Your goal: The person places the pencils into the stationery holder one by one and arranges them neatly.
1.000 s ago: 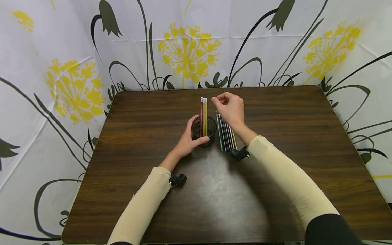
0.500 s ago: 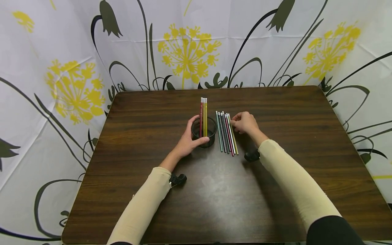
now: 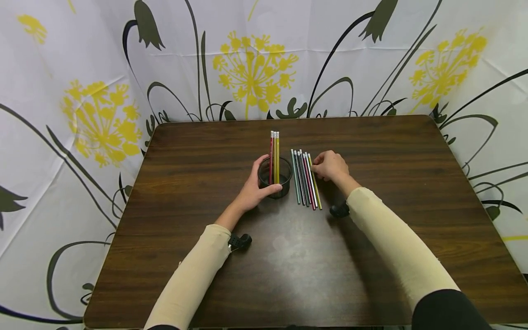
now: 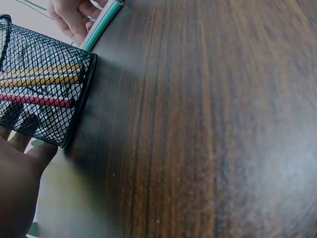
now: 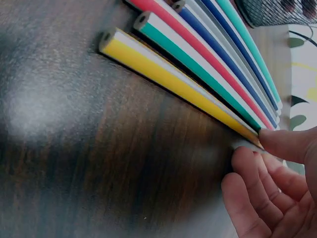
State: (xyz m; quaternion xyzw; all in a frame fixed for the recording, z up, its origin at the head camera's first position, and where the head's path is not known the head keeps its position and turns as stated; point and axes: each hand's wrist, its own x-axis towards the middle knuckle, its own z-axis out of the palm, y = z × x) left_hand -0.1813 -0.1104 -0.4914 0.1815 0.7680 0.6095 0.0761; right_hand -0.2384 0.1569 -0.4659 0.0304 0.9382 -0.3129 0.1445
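My left hand [image 3: 252, 189] holds a black mesh pencil cup [image 4: 42, 52], thumb and fingers curved around its side. The cup stands upright, with a red pencil [image 3: 271, 151] and yellow pencils [image 3: 277, 156] in it, eraser ends up. Right of the cup, several pencils lie side by side on the table, among them a teal one [image 5: 247, 44], a red one [image 5: 198, 47] and a green one [image 5: 193, 64]. My right hand [image 3: 331, 166] pinches the outermost yellow pencil [image 5: 163, 77] near its far, eraser end. Its other fingers are bent beneath the thumb in the right wrist view.
The dark wood-grain table [image 3: 198, 160] extends around both hands. Behind it hangs a white curtain [image 3: 313, 27] printed with yellow flowers and dark stems. Small black wrist cameras, like the left one [image 3: 240, 242], sit below each hand.
My right hand has come down and to the right from beside the cup's pencils to the outermost yellow pencil, which has since shifted slightly right. The left hand and cup stay put.
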